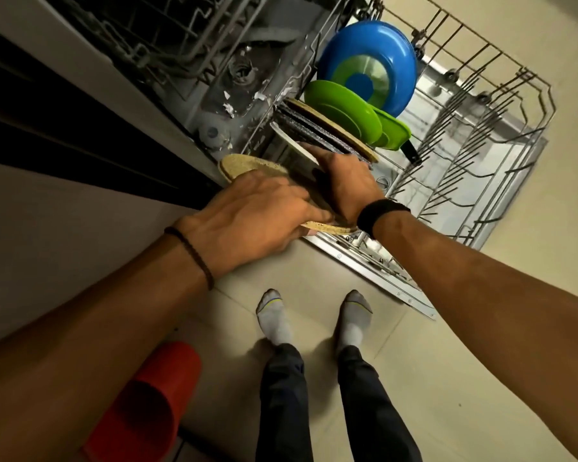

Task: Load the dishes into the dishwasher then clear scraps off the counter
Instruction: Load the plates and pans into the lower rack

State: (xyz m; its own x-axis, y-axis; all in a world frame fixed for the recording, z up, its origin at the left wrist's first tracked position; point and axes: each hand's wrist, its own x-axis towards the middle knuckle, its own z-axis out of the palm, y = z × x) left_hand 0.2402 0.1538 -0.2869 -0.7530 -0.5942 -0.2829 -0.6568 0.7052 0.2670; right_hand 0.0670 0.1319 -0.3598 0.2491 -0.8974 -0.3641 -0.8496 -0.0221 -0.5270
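Beige tiled floor [314,275] lies under an open dishwasher [214,105], whose lower rack [501,135] is pulled out over the door [374,266]. In the rack, on edge and close together, stand one blue plate [364,48], two green dishes [341,110], one tan plate [364,150], two dark plates [307,131] as far as I can count, and one white plate [289,141]. One black handle [411,151] shows beside the green dishes.

One more plate, the held plate [251,166], also tan, is at the near corner of the rack, tilted, partly above the door. The left hand [257,208] grips its near rim, thumb on top and fingertips below. The right hand [344,181] lies on the top of the same plate, and its fingers reach to the edge of the white plate; I cannot tell if it grips anything.

Two feet in grey socks [274,318] stand on the floor, and one red bin [141,405] is at the lower left.
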